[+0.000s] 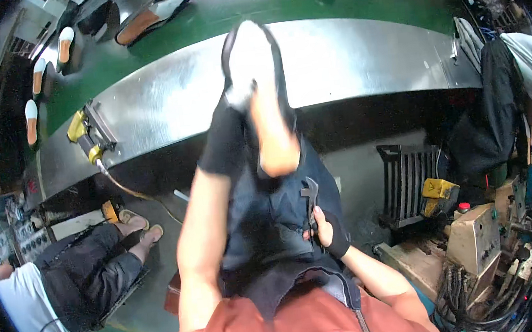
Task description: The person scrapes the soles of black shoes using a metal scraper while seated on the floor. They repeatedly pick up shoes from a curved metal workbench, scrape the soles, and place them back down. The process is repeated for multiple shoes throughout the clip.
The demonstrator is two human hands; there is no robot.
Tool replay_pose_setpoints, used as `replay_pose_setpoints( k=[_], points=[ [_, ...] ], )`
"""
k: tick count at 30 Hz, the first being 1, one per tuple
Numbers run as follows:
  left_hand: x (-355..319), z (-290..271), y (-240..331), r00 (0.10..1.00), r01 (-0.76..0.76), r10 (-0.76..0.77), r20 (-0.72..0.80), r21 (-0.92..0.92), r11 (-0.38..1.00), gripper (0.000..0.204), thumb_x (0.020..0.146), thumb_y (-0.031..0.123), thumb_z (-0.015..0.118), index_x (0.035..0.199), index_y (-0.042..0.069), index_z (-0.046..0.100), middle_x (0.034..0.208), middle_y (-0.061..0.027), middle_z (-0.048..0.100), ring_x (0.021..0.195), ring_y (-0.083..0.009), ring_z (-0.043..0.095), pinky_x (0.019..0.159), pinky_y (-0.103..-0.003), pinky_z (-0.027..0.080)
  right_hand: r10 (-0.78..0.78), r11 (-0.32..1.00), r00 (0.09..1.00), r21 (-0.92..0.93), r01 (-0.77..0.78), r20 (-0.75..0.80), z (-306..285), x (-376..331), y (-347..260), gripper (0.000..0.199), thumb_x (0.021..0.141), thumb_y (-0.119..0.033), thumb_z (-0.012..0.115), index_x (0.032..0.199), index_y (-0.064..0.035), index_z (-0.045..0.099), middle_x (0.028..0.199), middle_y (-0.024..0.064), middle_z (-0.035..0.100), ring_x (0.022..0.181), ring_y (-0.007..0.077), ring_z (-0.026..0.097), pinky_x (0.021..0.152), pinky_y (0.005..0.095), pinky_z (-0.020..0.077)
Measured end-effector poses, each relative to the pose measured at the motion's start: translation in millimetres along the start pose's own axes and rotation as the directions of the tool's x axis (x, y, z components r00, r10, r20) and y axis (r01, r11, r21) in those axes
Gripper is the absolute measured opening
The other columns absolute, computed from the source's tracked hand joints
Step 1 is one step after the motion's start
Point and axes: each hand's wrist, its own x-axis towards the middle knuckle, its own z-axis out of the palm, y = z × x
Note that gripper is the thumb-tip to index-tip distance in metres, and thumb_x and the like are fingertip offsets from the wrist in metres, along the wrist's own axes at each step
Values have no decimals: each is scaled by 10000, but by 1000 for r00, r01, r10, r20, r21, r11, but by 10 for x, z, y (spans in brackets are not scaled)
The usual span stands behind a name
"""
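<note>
Above the near edge of the bench (346,62), a motion-blurred shoe (266,105) shows its underside, gripped at its left side by the outstretched left hand (230,115), whose fingers are smeared and partly hidden. Low over the lap (270,210), its arm bent, the right hand (328,229) has its fingers wrapped around a dark metal tool (309,194), the lower end hard to make out.

A blurred shoe (267,111), white and tan underneath, is held in the left hand (230,115) — a dark metal tool (310,194) is gripped in the right hand (330,230), lower down.
</note>
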Motion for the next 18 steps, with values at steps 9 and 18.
replay_pose_setpoints(
  k=[9,18],
  points=[
    [1112,-611,546,599,-799,-259,758,587,-128,362,741,218,693,1071,97,609,1056,-148,611,995,-348,555,950,-399,407,184,981,983,-61,-184,-6,-2,995,-641,710,912,-645,279,895,-13,603,645,137,636,543,197,612,545,307,492],
    [2951,-2817,1530,909,155,409,-84,977,-145,702,723,504,697,1175,-11,546,1186,-249,545,1083,-390,536,917,-424,424,212,964,973,-184,-193,92,-31,1229,-535,697,957,-541,316,727,18,663,594,116,628,548,204,610,578,314,491]
  ],
)
